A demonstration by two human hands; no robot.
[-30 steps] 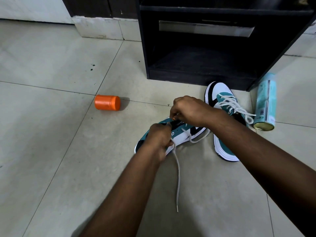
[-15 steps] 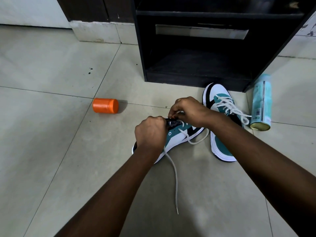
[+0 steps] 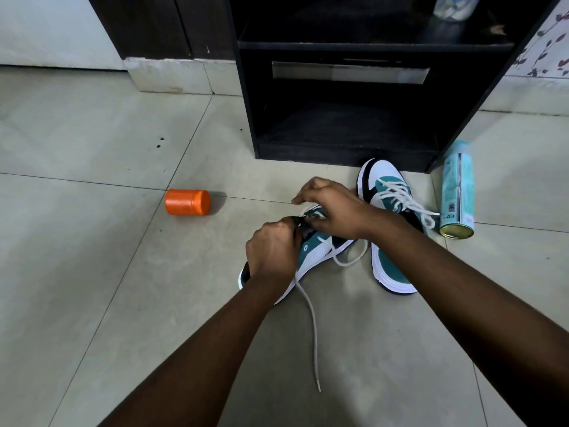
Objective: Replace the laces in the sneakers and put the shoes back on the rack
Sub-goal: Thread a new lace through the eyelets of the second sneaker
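While the near sneaker [image 3: 320,251] lies on its side on the floor [image 3: 92,272], eyelets up for threading, its lace [image 3: 311,322] trails loose toward the person. Left hand [image 3: 272,252], fingers curled, grips the shoe's upper, prob. to steady it. Right hand [image 3: 334,208] pinches the lace at the eyelets. Second sneaker [image 3: 391,229] sits upright, already laced, just in front of the rack [image 3: 338,149]; neither is shelved yet. Spray can [image 3: 457,192] and orange jar [image 3: 187,202] lie nearby.
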